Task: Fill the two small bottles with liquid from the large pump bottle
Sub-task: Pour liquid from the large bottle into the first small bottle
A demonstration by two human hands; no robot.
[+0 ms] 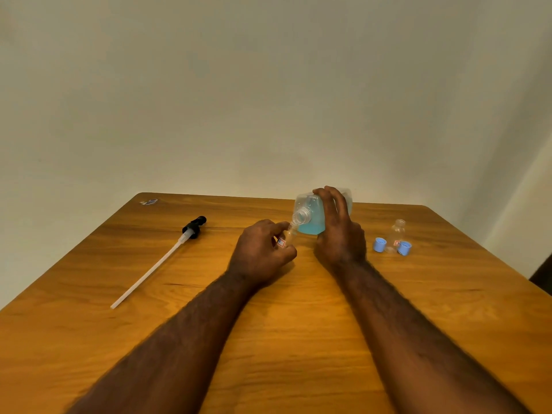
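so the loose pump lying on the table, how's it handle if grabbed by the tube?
The pump is probably head-heavy: its black head sits at one end. The thin tube likely flexes. Slim and round, it may roll if pushed sideways.

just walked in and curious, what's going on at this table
A person is refilling small bottles by pouring. The right hand grips the large bottle, which has its pump off and is tipped with its open neck towards a small bottle held in the left hand. Blue liquid sits in the large bottle; whether it is flowing yet cannot be told. A second small bottle stands uncapped on the right with two blue caps beside it. The pump lies on the table to the left.
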